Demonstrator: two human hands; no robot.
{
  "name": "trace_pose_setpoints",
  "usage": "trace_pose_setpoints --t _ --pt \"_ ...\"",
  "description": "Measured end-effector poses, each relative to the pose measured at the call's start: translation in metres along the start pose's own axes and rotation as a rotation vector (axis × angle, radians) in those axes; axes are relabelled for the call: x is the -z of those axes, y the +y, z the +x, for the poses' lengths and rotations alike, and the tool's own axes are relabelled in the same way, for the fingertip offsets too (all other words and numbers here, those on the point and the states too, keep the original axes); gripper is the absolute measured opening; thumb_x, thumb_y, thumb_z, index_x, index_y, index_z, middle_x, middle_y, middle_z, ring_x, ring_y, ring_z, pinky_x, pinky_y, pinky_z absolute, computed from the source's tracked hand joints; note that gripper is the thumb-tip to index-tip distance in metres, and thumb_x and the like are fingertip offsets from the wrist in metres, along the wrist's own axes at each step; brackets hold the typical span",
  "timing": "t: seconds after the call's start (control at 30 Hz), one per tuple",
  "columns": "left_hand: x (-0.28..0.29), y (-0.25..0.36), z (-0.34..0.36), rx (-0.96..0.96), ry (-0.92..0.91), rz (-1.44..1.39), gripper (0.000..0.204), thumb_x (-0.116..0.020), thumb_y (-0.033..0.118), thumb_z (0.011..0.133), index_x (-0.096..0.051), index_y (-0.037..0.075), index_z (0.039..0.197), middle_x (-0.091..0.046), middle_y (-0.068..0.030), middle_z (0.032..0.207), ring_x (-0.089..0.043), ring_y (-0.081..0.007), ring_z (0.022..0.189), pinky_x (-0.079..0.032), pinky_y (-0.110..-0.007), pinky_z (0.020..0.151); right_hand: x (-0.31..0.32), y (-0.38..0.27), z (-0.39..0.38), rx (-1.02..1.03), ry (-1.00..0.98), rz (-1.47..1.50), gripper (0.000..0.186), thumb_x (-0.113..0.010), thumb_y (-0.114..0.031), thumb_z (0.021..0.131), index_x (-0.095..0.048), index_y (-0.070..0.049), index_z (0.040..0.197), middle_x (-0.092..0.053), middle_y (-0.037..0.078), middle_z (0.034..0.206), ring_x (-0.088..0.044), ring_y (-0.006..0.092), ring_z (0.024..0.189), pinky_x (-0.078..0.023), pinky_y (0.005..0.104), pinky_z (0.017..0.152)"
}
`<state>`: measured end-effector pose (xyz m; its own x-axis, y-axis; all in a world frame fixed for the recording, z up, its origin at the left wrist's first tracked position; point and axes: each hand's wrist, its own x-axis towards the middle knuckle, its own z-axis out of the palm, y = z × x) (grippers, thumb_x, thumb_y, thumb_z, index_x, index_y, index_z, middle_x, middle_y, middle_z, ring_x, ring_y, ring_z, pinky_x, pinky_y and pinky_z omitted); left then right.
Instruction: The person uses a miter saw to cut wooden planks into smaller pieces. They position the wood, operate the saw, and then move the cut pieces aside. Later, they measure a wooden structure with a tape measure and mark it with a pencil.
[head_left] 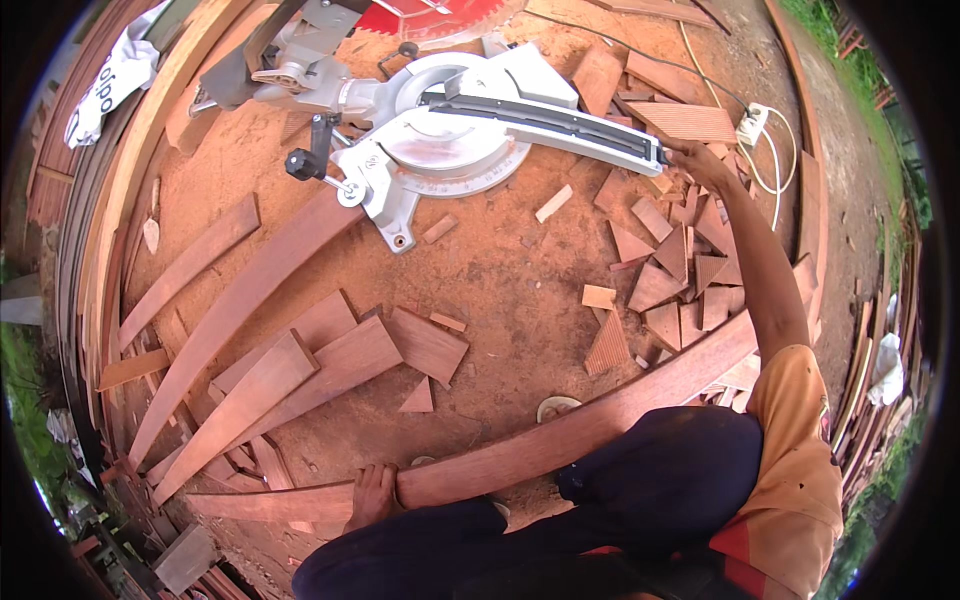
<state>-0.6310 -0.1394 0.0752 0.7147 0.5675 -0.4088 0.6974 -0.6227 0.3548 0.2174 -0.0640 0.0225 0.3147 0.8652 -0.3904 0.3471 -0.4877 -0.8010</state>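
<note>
A long, slightly curved reddish-brown plank [480, 468] lies across in front of my legs. My left hand [372, 495] is closed over its edge toward the left part. Beyond it, a grey and white mitre saw [450, 140] sits on the ground, with a red toothed blade [430, 22] at the top of the view. My right arm reaches forward on the right, and my right hand [697, 163] has its fingers closed at the end of the saw's table arm [600, 140]. What its fingertips press on is partly hidden.
Many wood offcuts [690, 255] lie heaped at the right. Longer boards [250, 385] rest on the left, one reaching the saw base. A white socket block [752, 125] with cables lies at the far right. Stacked timber [130, 190] lines the left side; sawdust covers the ground.
</note>
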Motion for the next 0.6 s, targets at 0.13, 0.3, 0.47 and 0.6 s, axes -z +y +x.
trace_pose_setpoints --t 0.13,0.3,0.47,0.6 --pt "-0.004 0.017 0.017 -0.018 0.044 -0.023 0.082 -0.087 0.05 0.061 -0.059 0.0 0.12 -0.058 -0.0176 0.107 -0.056 -0.0361 0.107 -0.041 -0.05 0.095 0.016 0.005 0.016 0.086 -0.12 -0.011 0.059 -0.064 0.005 0.09 -0.057 -0.007 0.148 -0.068 0.01 0.134 -0.062 0.0185 0.121 -0.048 0.0326 0.106" --pt "-0.03 0.022 0.018 -0.069 0.011 0.1 0.076 -0.083 0.048 0.068 -0.059 0.0 0.122 -0.057 -0.0178 0.109 -0.055 -0.0363 0.108 -0.04 -0.049 0.097 0.038 0.01 0.028 0.034 -0.098 -0.227 0.044 -0.065 0.006 0.086 -0.069 0.0 0.129 -0.072 0.009 0.12 -0.066 0.0186 0.111 -0.053 0.0328 0.096" --pt "-0.047 0.02 0.018 -0.077 -0.049 0.115 0.078 -0.084 0.049 0.069 -0.057 -0.001 0.123 -0.057 -0.0177 0.111 -0.054 -0.0359 0.11 -0.038 -0.049 0.099 0.03 0.003 0.017 0.106 -0.163 -0.239 0.03 -0.067 0.004 0.087 -0.068 0.002 0.117 -0.07 0.008 0.111 -0.065 0.0179 0.107 -0.052 0.0326 0.097" --pt "-0.028 0.029 0.023 -0.033 -0.064 0.012 0.085 -0.089 0.05 0.062 -0.057 -0.002 0.12 -0.056 -0.0191 0.109 -0.054 -0.0374 0.11 -0.038 -0.05 0.099 -0.005 -0.011 -0.02 0.044 -0.175 -0.165 0.024 -0.063 0.009 0.089 -0.064 0.0 0.111 -0.066 0.002 0.105 -0.063 0.0113 0.1 -0.051 0.0285 0.087"
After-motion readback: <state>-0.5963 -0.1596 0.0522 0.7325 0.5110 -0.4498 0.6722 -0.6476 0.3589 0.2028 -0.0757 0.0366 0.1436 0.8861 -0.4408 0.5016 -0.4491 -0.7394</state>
